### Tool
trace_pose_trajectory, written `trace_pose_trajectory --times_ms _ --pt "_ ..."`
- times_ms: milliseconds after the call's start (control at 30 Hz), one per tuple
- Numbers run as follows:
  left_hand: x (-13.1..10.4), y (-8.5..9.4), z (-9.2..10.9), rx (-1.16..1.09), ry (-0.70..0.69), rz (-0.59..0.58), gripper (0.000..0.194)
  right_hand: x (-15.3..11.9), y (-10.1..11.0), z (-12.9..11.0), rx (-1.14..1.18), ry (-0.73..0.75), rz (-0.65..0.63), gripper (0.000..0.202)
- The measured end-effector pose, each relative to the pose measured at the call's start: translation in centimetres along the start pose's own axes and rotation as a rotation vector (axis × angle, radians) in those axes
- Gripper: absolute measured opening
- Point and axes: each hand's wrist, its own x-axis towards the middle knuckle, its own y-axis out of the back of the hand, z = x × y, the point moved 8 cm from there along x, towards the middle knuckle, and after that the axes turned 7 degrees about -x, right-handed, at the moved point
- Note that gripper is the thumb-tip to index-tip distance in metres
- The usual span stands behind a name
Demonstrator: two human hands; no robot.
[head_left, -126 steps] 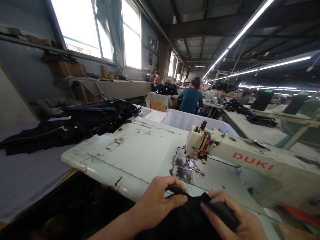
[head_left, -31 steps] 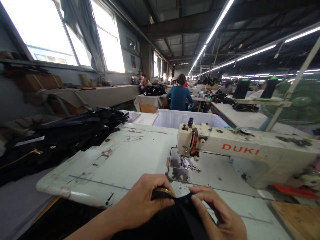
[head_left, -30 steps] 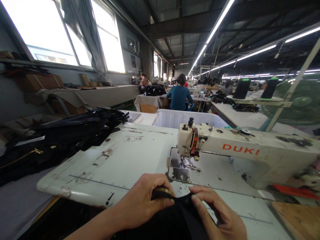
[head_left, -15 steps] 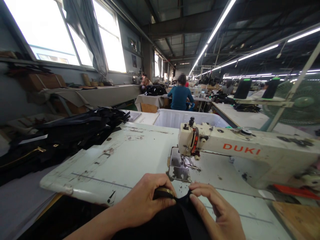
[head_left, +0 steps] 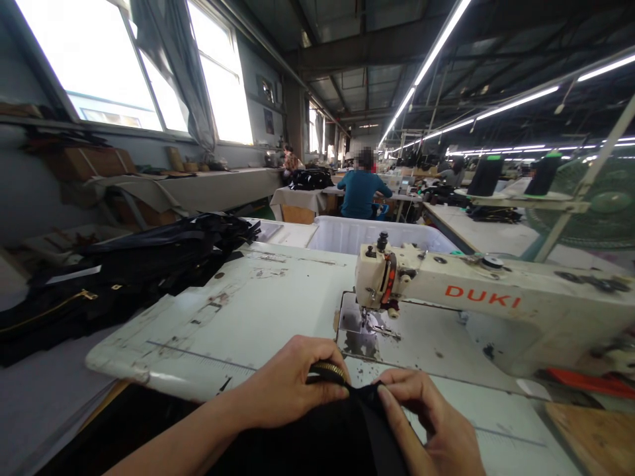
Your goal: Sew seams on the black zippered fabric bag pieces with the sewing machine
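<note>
"What's at ten o'clock?"
"A grey curtain (head_left: 173,76) — hanging against a bright window (head_left: 89,59)."
"Half past nine?"
"A brown box (head_left: 92,164)."
"Three?"
"A green fan (head_left: 608,201) — a round one."
"And one?"
"A long lit lamp (head_left: 441,46), under the roof."

1. "DUKI" (head_left: 483,297) — orange-red capitals along the pale arm of the sewing machine (head_left: 555,287).
2. A ruler scale (head_left: 198,355) with fine tick marks, printed near the front edge of the desk (head_left: 282,304); any figures are too small to read.
3. A white strip (head_left: 74,274) on the black pile (head_left: 163,251) — whether it bears print cannot be told.
</note>
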Motion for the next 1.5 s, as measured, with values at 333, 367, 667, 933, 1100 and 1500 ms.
trace_pose_trajectory --times_ms 333,367,667,933,1100,1500 --pt "3.7 1.0 1.8 0.304 -0.203 -0.37 0.012 2.1 -1.8 1.9 0.001 -0.049 -0.166 0.011" --pt "5.0 0.8 0.9 0.406 -0.209 -0.423 0.012 2.7 -2.7 3.1 -0.041 -0.09 -0.198 0.009" --pt "15.1 -2.1 -9.4 0.688 -0.169 -0.429 0.015 6.5 -7.8 12.8 -0.325 -0.1 -0.316 0.02" --pt "15.1 -2.1 -10.6 0.795 -0.118 -0.263 0.017 6.5 -9.1 14.2 -0.4 -0.006 -0.415 0.055" --pt "14.8 -1.4 -10.8 0.832 -0.059 -0.131 0.029 6.3 -9.2 14.4 -0.432 0.04 -0.423 0.057" --pt "10.8 -3.0 -9.0 0.98 -0.408 0.133 0.014 4.3 -8.6 13.3 -0.545 0.391 -0.443 0.035"
